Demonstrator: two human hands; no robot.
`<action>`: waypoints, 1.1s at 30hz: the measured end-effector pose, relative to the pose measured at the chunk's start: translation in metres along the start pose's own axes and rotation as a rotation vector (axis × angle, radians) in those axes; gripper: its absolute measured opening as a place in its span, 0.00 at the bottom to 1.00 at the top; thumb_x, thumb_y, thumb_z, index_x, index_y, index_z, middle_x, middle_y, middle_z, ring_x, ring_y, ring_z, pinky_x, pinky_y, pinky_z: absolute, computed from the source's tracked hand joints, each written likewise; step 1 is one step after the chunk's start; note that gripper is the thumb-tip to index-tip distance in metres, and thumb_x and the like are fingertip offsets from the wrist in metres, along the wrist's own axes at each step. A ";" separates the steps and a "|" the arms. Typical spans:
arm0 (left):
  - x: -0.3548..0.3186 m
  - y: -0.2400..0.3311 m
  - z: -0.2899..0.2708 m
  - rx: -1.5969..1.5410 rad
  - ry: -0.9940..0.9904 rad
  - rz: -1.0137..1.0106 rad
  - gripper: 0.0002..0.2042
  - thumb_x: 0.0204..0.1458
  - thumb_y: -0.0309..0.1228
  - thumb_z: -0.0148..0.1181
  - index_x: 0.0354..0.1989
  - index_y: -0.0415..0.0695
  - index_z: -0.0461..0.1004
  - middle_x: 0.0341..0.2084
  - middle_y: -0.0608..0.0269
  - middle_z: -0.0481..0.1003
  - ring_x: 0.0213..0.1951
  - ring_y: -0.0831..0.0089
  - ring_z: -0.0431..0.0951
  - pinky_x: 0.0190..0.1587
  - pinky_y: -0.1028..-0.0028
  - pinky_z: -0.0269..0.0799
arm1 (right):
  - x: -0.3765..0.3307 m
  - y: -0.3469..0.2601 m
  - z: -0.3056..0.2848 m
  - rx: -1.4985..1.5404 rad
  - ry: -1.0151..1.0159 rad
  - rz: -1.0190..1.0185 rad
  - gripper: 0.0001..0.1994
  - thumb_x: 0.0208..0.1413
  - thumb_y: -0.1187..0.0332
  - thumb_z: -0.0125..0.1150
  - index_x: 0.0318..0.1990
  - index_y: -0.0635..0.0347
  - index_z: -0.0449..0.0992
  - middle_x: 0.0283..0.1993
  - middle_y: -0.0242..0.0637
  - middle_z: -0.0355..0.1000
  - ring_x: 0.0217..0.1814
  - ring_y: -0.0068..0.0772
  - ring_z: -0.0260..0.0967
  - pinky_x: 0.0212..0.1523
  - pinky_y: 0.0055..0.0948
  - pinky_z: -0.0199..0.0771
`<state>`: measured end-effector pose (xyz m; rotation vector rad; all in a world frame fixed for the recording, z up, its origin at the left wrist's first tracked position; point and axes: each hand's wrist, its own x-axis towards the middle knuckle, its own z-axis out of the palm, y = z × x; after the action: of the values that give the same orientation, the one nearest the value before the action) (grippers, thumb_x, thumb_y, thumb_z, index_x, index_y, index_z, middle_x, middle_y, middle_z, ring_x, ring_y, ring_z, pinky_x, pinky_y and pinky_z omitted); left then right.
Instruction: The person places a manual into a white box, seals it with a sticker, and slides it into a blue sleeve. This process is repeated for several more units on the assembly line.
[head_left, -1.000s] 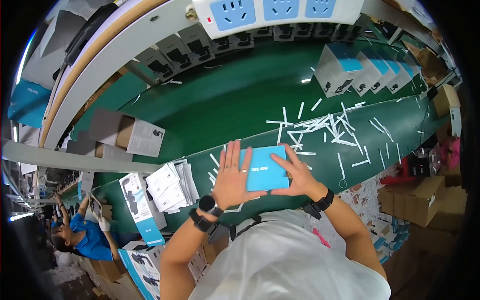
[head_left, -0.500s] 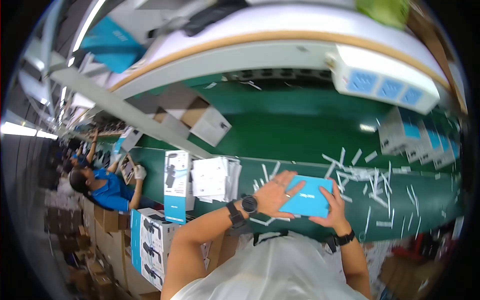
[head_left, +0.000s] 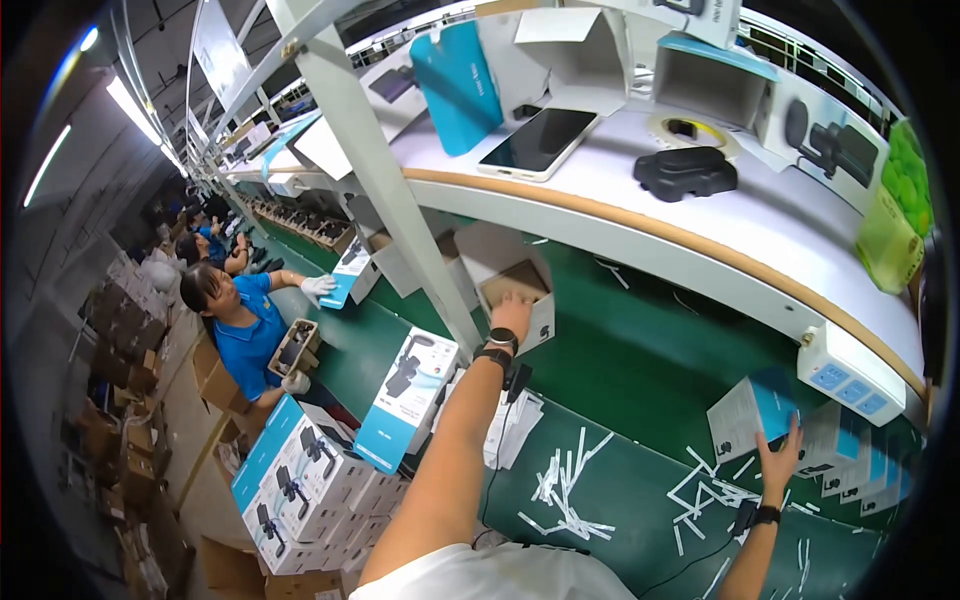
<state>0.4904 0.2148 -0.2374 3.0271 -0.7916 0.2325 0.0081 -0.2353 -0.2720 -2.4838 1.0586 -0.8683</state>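
Observation:
My left hand (head_left: 512, 318) reaches forward to an open white box (head_left: 541, 322) with brown card inside, beside the grey post. Its fingers are curled over the near edge, and their tips are partly hidden. Off to the right, my right hand (head_left: 778, 462) grips the near end of a closed white box with a blue top (head_left: 735, 425), thumb and fingers apart on either side of it. That box stands at the left end of a row of similar boxes (head_left: 850, 465). White paper strips (head_left: 705, 500) lie close to my right hand.
A stack of printed boxes (head_left: 300, 490) and a tall box (head_left: 408, 395) stand at left, near a paper pile (head_left: 515, 430). Over the green bench runs a shelf (head_left: 600, 220) with a phone (head_left: 540, 140) and a socket strip (head_left: 850, 375). A co-worker (head_left: 240, 310) sits at left.
Both hands were together on the blue-faced box in front of me. The right hand has carried it right to the row; the left has let go and reached to the open box. My view has shifted.

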 end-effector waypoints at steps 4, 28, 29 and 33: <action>-0.023 0.062 -0.052 -0.092 0.018 0.315 0.15 0.48 0.24 0.56 0.45 0.44 0.80 0.62 0.51 0.67 0.57 0.52 0.73 0.55 0.60 0.74 | -0.065 0.018 -0.028 0.104 0.263 0.124 0.29 0.56 0.65 0.69 0.63 0.66 0.68 0.63 0.51 0.69 0.66 0.48 0.65 0.66 0.39 0.62; -0.221 -0.038 0.039 -0.267 0.048 -0.029 0.36 0.41 0.20 0.56 0.66 0.38 0.63 0.63 0.36 0.65 0.63 0.42 0.66 0.65 0.55 0.65 | -0.211 -0.191 -0.016 0.833 -0.135 0.600 0.16 0.61 0.68 0.63 0.51 0.72 0.74 0.47 0.38 0.75 0.47 0.27 0.71 0.47 0.28 0.71; -0.215 -0.052 0.051 -0.216 0.066 -0.006 0.38 0.41 0.20 0.56 0.68 0.39 0.60 0.65 0.36 0.62 0.66 0.41 0.63 0.69 0.55 0.60 | -0.212 -0.193 -0.017 0.848 -0.143 0.622 0.17 0.61 0.68 0.64 0.52 0.72 0.73 0.47 0.38 0.75 0.46 0.27 0.71 0.47 0.29 0.71; -0.204 -0.047 0.078 -0.152 -0.130 -0.036 0.30 0.45 0.25 0.58 0.63 0.43 0.69 0.63 0.36 0.65 0.65 0.41 0.66 0.65 0.53 0.65 | -0.219 -0.183 -0.033 0.931 -0.317 0.715 0.22 0.59 0.71 0.65 0.58 0.71 0.69 0.51 0.38 0.74 0.50 0.28 0.71 0.52 0.29 0.71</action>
<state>0.3483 0.3515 -0.3428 2.9332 -0.7250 -0.0243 -0.0318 0.0479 -0.2478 -1.2783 0.9925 -0.5192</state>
